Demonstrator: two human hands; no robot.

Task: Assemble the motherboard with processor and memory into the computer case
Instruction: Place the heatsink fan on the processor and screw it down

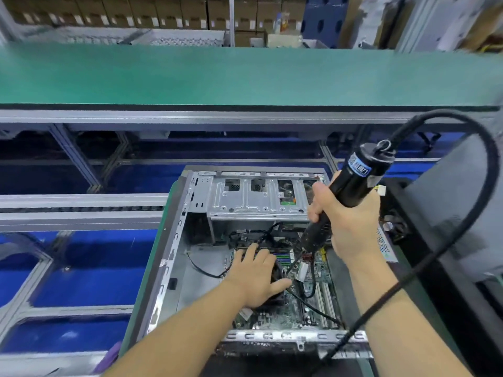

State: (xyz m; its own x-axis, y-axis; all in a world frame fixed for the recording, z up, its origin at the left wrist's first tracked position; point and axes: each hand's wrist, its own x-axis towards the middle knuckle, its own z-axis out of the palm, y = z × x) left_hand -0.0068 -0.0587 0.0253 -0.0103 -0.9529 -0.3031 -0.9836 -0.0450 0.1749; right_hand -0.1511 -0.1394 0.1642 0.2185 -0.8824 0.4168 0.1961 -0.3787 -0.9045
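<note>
The left hand (255,278) lies flat, fingers straight and spread, pressing on the green printed motherboard (296,308) inside the open grey metal computer case (174,257). The right hand (345,221) is wrapped around a black corded electric screwdriver (351,186), tilted with its bit (295,263) pointing down at the board just beside the left thumb. The case lies on a green-edged table (141,295), with a long green conveyor belt (217,74) beyond.
</note>
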